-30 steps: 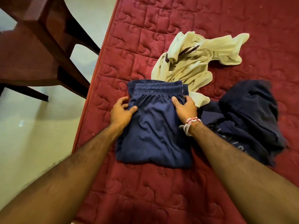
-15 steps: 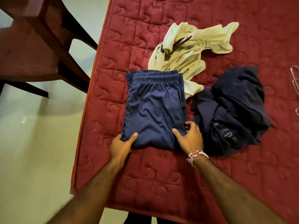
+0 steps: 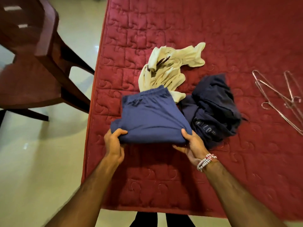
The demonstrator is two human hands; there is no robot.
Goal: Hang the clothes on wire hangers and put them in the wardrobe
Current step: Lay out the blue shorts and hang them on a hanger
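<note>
Your left hand (image 3: 114, 145) grips the near left corner of the folded blue shorts (image 3: 152, 117), whose near edge is raised off the red mattress (image 3: 213, 22). Your right hand (image 3: 192, 145) grips the near right corner. A navy garment (image 3: 213, 104) lies just beside the shorts, and the wire hangers (image 3: 291, 102) lie farther right.

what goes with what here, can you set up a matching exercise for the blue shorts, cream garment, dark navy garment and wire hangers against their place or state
Things
1 blue shorts
2 cream garment
3 dark navy garment
4 wire hangers

Place or state
A loose on the mattress, far right
B crumpled beyond the shorts
C folded, gripped by left hand and right hand
D bunched just right of the shorts

Pairs: 1-C, 2-B, 3-D, 4-A
</note>
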